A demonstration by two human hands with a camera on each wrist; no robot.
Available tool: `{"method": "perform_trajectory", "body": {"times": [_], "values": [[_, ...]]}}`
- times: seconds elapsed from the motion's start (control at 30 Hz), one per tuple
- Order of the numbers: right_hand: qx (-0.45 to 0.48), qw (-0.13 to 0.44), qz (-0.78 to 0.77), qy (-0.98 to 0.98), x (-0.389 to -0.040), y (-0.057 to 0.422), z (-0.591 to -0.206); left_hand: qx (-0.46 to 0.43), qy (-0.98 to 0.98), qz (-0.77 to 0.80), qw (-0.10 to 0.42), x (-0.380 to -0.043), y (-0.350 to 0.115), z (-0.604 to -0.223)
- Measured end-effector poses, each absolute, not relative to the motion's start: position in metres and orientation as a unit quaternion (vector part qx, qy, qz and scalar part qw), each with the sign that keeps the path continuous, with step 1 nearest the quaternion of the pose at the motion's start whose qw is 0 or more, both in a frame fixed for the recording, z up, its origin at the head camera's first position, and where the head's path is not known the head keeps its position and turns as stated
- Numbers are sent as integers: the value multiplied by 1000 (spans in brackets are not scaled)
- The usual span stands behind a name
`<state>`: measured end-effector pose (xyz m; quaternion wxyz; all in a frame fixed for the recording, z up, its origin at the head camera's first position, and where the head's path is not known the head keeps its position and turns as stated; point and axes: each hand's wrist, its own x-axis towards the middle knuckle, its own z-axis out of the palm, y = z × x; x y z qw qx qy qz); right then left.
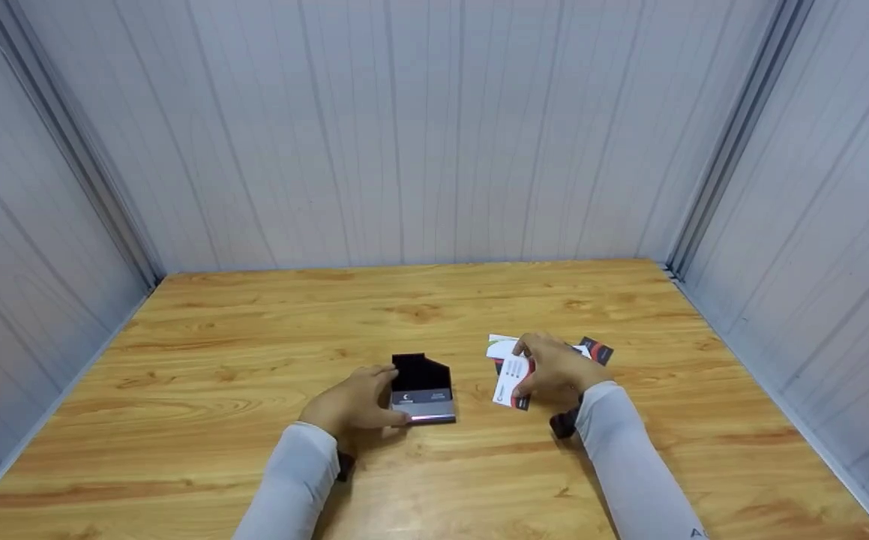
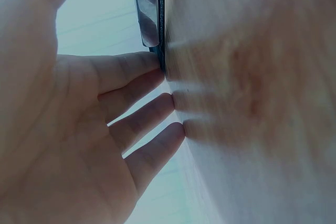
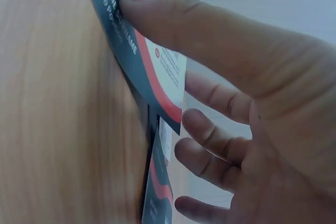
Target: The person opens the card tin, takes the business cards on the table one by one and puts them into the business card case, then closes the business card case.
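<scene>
A black and grey business card case (image 1: 423, 405) lies on the wooden table, its dark inside facing up. My left hand (image 1: 355, 401) holds it at its left side, thumb by the near corner and forefinger by the far one. In the left wrist view the other fingertips (image 2: 178, 128) rest on the table, and the case (image 2: 148, 9) shows edge-on. With thumb and fingers, my right hand (image 1: 554, 364) pinches a white, red and dark business card (image 1: 509, 381), tilted up off the table in the right wrist view. Several more cards (image 1: 597, 350) lie spread beneath that hand.
The wooden table (image 1: 254, 322) runs back to a pale panelled wall (image 1: 419, 135), with side walls at left and right. Each wrist wears a small dark camera, seen below the right hand (image 1: 565, 424) and beside the left sleeve (image 1: 292, 472).
</scene>
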<state>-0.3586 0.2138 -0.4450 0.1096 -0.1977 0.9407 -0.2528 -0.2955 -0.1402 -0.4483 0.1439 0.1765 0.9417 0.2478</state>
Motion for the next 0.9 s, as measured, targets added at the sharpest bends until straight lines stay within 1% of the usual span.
{"method": "perform_trajectory", "body": {"times": [0.2,0.33,0.77,0.9], "values": [[-191,96,-303,929,-362,214,-443,177,941,248,144,-295,-140,-447],[-214,79,-341,912,-364,216,-441,176,941,251,143,-294,-140,-447],[-245,113,-397,877,-362,221,-437,177,941,251,144,-295,-141,-447],[-232,129,-428,864,-362,219,-435,175,941,251,143,-294,-140,-447]]}}
